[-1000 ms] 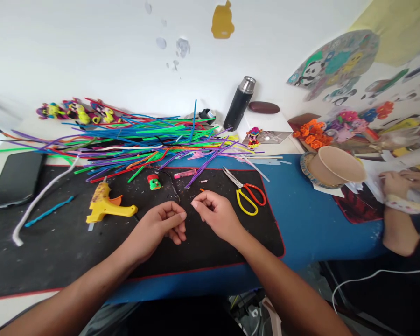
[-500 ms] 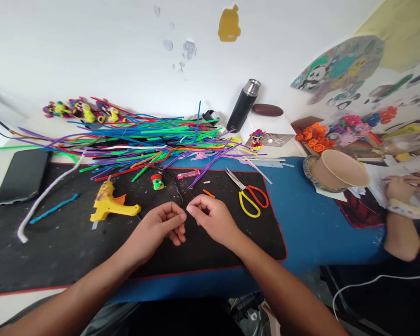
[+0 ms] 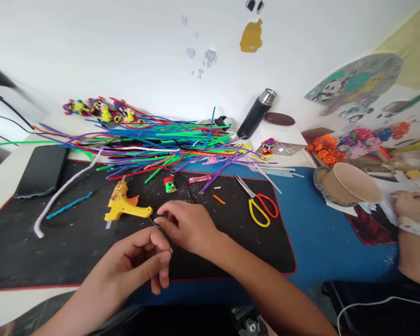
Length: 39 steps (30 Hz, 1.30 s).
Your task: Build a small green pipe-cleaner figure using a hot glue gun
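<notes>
Showing a bare, slender-fingered left hand with a short, rounded thumbnail, and a bare right hand of similar build. Narrowing at the wrists, then broadening into a long, smooth, bare left forearm and a matching bare right forearm. Wearing dark black cloth across the lap, probably a garment, blurring into shadow.

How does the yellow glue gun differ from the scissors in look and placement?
The glue gun is mostly yellow with dark stains toward its nozzle; the scissors have metal blades, one yellow handle loop and one red. The glue gun's handle end is close to the fingertips of the right hand, while the scissors lie well apart from that hand, on its other side. Both lie on the black mat.
</notes>
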{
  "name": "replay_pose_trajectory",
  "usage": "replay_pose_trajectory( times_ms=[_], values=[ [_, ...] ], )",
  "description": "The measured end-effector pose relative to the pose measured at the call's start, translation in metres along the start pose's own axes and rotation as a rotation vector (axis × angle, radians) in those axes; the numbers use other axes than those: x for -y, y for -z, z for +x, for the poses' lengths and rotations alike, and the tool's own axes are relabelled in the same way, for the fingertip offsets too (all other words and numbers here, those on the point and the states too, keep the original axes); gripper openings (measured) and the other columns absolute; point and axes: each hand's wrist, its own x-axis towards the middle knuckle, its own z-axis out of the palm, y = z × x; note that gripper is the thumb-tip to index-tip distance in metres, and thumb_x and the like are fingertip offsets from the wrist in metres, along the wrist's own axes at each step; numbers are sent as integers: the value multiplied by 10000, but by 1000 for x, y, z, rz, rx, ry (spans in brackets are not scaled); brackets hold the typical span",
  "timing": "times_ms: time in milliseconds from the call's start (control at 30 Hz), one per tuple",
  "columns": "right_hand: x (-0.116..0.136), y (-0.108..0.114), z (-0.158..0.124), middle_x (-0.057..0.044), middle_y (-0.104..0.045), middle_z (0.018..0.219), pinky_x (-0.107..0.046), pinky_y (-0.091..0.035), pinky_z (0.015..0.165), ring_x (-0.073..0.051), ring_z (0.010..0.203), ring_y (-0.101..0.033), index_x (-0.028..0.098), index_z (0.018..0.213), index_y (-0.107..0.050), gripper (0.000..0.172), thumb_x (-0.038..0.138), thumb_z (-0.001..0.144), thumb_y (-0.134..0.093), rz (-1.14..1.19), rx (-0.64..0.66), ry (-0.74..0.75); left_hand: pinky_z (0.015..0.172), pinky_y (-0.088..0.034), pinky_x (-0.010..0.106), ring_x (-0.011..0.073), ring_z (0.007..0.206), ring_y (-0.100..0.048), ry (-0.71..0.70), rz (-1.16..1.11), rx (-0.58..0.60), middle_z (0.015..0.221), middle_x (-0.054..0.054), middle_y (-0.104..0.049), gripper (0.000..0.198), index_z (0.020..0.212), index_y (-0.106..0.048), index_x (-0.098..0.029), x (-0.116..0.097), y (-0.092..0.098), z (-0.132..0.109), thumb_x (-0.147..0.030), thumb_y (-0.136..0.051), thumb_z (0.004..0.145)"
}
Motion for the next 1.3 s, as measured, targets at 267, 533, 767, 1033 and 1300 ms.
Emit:
replay_pose_trajectory(
  times_ms=[267,533,767,1033,1300],
  values=[
    [37,-35,42,-130,-732,1201,-389,-638,732,-303,991,-795,155,1314,-672,379,475,1119,-611,-408,107,195,479,-578,267,201,546,-697,-51,29,-132,632,36,-730,462,813,-711,-240,-3,17,-17,-681,-820,891],
    [32,-52,60,-138,-727,1184,-403,-640,712,-307,942,-796,145,1272,-648,384,474,1079,-684,-456,20,129,526,-575,290,208,573,-679,36,81,-141,639,51,-729,498,773,-719,-245,7,32,-27,-726,-782,886],
    [28,-54,67,-50,-802,1144,-370,-595,743,-265,978,-805,220,1142,-662,158,362,1095,-614,-288,52,58,547,-576,277,199,605,-667,60,54,-79,656,45,-716,507,808,-710,-236,30,16,-33,-731,-755,908],
    [27,-57,63,-104,-743,1215,-395,-629,723,-299,990,-799,188,1306,-594,514,618,1041,-693,-346,58,139,574,-566,275,200,632,-663,59,145,-71,668,57,-719,562,783,-699,-226,35,4,-29,-769,-708,926],
    [27,-62,65,-106,-784,1237,-379,-629,782,-288,1018,-812,215,1253,-590,295,413,1054,-680,-207,48,72,582,-555,278,202,628,-647,56,214,-103,664,48,-717,554,765,-695,-236,33,1,-28,-769,-704,917]
  ],
)
